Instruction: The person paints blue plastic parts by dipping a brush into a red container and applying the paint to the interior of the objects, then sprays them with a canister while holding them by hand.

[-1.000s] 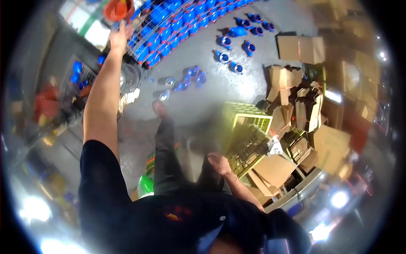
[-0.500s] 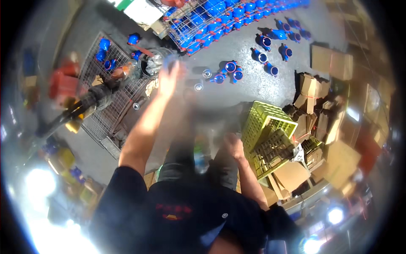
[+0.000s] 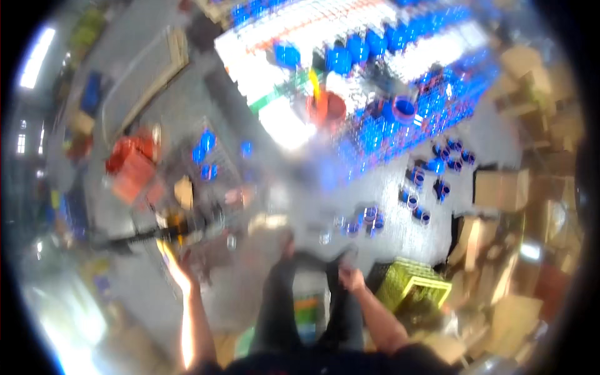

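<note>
My left hand [image 3: 178, 274] is raised at the left, blurred, its fingers stretched out and apart. Its fingertips are close to a long black rod-like tool [image 3: 134, 237] with a yellow part [image 3: 177, 224]; whether they touch it I cannot tell. Over my right knee rests my right hand [image 3: 352, 279], fingers curled in. What it holds, if anything, is hidden. On the floor ahead stand several blue hollow parts with red rims [image 3: 412, 201], and a tighter group [image 3: 371, 217] lies nearer.
A yellow-green plastic crate [image 3: 409, 281] stands at my right, with cardboard [image 3: 500, 189] beyond it. Far ahead, wire cages [image 3: 431, 103] hold stacked blue parts. An orange-red container [image 3: 139, 178] and a few blue parts [image 3: 205, 147] are at the left.
My view has tilted up and swung. My left hand has moved left and back, away from the bucket-like container, to beside the black tool. The right hand stays at the knee.
</note>
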Tool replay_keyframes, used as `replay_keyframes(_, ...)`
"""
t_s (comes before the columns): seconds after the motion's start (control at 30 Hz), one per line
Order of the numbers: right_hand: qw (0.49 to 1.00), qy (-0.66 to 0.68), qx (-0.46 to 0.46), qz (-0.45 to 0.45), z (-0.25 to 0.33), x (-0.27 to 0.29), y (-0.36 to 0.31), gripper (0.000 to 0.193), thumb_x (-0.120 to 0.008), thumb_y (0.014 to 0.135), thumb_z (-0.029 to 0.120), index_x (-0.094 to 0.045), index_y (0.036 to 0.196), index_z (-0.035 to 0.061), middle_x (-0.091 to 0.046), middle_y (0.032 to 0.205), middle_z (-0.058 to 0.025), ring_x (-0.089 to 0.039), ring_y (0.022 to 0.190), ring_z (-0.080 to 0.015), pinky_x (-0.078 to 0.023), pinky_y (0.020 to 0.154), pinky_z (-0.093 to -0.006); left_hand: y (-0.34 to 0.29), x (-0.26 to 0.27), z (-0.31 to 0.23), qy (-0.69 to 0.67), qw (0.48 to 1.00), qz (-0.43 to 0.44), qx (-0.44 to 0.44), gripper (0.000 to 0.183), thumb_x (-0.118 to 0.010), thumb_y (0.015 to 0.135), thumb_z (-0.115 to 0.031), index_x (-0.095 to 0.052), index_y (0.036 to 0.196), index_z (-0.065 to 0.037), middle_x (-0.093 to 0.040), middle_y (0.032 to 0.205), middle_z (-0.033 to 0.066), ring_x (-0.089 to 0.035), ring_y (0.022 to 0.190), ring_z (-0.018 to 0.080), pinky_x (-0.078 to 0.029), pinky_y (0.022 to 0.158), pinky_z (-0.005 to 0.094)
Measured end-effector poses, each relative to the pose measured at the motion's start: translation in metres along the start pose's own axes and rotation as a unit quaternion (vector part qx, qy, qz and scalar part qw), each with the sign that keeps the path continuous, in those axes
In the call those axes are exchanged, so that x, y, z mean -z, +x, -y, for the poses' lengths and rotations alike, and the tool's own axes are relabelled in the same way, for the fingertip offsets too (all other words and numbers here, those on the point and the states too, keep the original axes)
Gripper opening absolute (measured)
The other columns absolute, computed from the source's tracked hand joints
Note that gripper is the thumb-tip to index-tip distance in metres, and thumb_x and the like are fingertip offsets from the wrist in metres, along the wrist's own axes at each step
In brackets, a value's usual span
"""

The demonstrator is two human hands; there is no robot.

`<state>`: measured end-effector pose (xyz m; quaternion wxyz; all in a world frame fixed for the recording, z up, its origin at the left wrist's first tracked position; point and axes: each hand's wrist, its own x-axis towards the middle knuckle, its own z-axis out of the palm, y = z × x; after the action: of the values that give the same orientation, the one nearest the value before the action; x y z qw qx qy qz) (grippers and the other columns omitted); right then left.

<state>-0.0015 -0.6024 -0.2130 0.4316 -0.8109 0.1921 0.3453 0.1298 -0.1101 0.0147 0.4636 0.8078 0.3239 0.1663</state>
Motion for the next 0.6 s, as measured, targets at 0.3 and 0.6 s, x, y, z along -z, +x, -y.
replay_keyframes(0.3, 0.985, 0.112, -0.129, -0.035, 0.073, 0.006, 0.046, 0.024, -0.064, 0.086, 0.018, -0.070, 0.105, 0.0049, -0.072, 0.085, -0.0062, -0.069, 0.069, -0.0156, -0.056, 0.057, -0.0297, 0.036, -0.044, -0.058, -0.168, 0.980, 0.094, -0.040, 0.035, -0.057, 0.095, -0.021, -0.057, 0.125, -0.003, -0.061, 0.117, 0.0101, -0.062, 0.102, 0.0253, -0.050, 0.091, 0.0374)
replay_keyframes(0.6, 0.991, 0.097, -0.073, 0.058, 0.176, -0.055, 0.011, 0.045, -0.067, 0.085, 0.040, -0.067, 0.116, 0.0078, -0.073, 0.096, -0.0096, -0.070, 0.087, -0.0190, -0.055, 0.079, -0.0352, 0.075, -0.042, 0.024, -0.277, 0.956, 0.096, -0.006, 0.031, -0.046, 0.101, -0.025, -0.055, 0.121, -0.003, -0.063, 0.109, 0.0089, -0.060, 0.099, 0.0215, -0.048, 0.090, 0.0321)
